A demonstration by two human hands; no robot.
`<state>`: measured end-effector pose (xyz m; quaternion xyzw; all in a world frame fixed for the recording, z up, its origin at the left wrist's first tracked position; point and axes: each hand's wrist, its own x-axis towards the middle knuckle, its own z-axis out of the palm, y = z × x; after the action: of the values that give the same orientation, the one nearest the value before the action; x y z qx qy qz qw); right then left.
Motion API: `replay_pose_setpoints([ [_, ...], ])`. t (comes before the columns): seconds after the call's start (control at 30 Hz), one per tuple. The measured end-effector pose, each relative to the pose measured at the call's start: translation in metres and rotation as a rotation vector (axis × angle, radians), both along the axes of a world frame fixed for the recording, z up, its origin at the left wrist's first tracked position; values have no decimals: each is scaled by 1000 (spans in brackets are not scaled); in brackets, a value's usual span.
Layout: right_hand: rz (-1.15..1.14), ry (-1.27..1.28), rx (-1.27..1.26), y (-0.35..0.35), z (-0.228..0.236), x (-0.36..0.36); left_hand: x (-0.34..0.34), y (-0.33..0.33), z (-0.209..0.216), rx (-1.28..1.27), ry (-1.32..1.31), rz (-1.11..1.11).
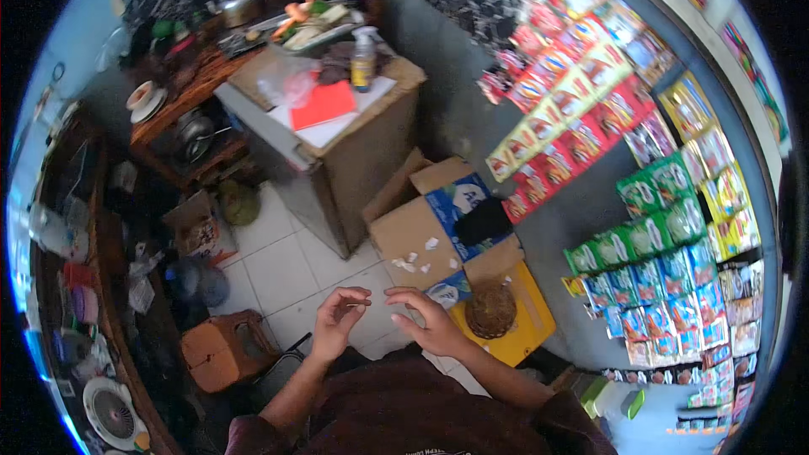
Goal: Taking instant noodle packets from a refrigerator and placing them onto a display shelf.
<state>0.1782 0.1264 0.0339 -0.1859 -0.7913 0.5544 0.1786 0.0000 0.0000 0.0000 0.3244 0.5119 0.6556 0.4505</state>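
Observation:
My left hand [337, 317] and my right hand [428, 320] are raised side by side in front of my chest, above the white floor tiles [278, 270]. Their fingertips curl toward each other and nearly meet. Whether something tiny is pinched between them is too small to tell. Just beyond my right hand lies an open cardboard box [421, 232] with small white scraps [409, 263] scattered on its flap. A round brown woven thing [491, 309] sits on a yellow surface [527, 333] right of my right hand.
A cardboard-covered cabinet [354, 160] holds a spray bottle [363, 59], a red sheet [323, 104] and a plastic bag. Rows of hanging snack sachets [640, 160] cover the wall at right. An orange stool [221, 352] stands at lower left. Cluttered shelves [76, 270] line the left.

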Motion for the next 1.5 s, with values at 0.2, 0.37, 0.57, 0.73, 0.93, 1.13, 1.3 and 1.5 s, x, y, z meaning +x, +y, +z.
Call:
replay_pose_setpoints([
  [0.2, 55, -15, -159, -61, -27, -141, -114, -92, -12, -86, -104, 238],
  [0.37, 184, -313, 84, -79, -44, -233, -187, -136, -18, -184, -51, 412],
  [0.57, 860, -787, 308, -36, -37, -295, -241, -131, -23, -181, -108, 441],
  [0.73, 799, -885, 397, 19, -30, -342, -280, -88, -29, -145, -170, 400],
  [0.93, 677, -864, 316, 63, 24, -421, -341, -32, -25, -152, -153, 455],
  [1.13, 433, -211, 530, 114, 16, -494, -411, 33, -9, -218, -61, 480],
  [1.3, 268, -104, 686, 141, 28, -540, -464, 76, 8, -174, 68, 444],
  [1.5, -97, -107, 703, 149, 9, -585, -544, 102, 14, -178, 256, 294],
])
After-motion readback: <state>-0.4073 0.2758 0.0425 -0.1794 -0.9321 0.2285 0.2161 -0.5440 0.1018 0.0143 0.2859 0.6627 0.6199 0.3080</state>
